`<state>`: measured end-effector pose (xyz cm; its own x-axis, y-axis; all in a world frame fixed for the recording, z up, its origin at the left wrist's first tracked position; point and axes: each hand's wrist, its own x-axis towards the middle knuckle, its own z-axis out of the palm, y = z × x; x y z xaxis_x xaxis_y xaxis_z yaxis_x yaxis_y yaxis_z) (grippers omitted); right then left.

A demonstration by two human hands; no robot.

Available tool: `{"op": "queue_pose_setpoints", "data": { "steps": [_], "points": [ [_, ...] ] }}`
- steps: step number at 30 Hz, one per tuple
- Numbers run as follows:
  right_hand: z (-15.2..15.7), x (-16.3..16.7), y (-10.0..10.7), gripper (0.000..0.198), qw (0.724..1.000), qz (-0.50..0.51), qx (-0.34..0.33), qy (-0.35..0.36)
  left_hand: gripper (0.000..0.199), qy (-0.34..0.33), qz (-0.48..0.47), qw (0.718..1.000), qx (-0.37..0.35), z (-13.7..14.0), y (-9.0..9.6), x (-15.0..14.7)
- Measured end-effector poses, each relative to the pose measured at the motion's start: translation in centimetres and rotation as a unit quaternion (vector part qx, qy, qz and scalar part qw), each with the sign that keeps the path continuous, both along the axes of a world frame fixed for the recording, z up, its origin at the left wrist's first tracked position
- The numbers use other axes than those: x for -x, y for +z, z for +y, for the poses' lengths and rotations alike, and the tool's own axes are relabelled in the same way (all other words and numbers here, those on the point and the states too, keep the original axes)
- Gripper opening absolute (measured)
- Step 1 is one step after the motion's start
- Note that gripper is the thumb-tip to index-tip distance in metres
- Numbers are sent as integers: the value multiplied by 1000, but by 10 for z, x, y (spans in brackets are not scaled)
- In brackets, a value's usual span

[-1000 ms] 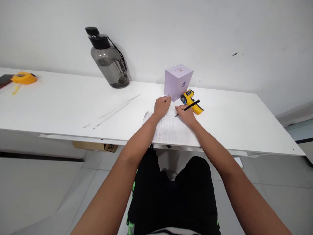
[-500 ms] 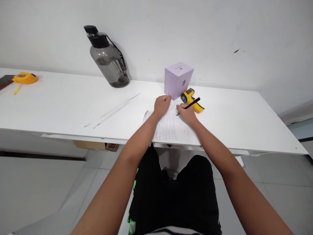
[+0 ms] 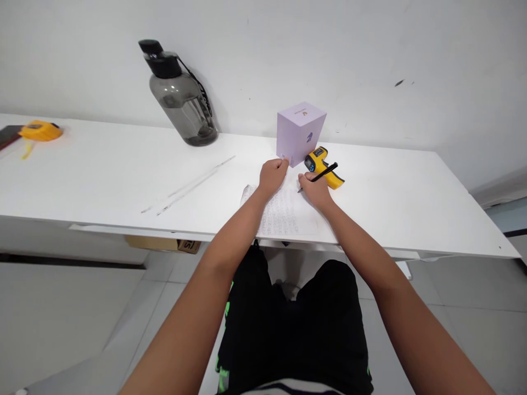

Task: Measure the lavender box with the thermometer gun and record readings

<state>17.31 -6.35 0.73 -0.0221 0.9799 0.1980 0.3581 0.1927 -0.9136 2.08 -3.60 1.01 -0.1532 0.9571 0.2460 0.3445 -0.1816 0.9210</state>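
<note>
Right grip [image 3: 313,188] closed around a black pen [image 3: 319,176], tip down on the sheet of paper [image 3: 284,211] at its far edge; barrel slants away to the right. Left grip [image 3: 272,175] curled into a loose fist, knuckles pressing the paper's far edge flat, no object inside it that I can see.

Landmark: the paper, lying on the white desk [image 3: 102,175] directly in front of me, near edge close to the desk edge.
- Lilac box [image 3: 300,133]: just beyond the paper, upright, left fingers at or nearly at its near corner.
- Yellow thermometer gun [image 3: 323,166]: beyond-right of the paper, just behind the pen hand, beside the box.
- Dark water bottle [image 3: 180,96]: well beyond-left of the paper, leaning on the wall.
- Thin clear rods [image 3: 191,185]: left of the paper, apart from it.
- Yellow tape measure [image 3: 40,131]: far left of the paper.

Judgement for writing cleanly: keep left-hand pressure steady so the sheet does not creep, keep the wrist resting on the paper, and mind the gun close behind the pen's barrel.
</note>
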Motion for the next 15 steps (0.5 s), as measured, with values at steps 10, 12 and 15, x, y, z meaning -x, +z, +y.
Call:
{"op": "queue_pose_setpoints", "data": {
  "steps": [10, 12, 15],
  "points": [
    [4, -1, -2, 43, 1000, -9, 11, 23, 54, 0, -7, 1000, -10, 3, -2, 0],
    [4, -1, -2, 44, 999, -8, 14, 28, 54, 1, -10, 1000, -9, 2, -2, 0],
    [4, -1, -3, 43, 999, -4, 16, 30, 54, 0, -8, 1000, -3, 2, -2, 0]
  ]
}}
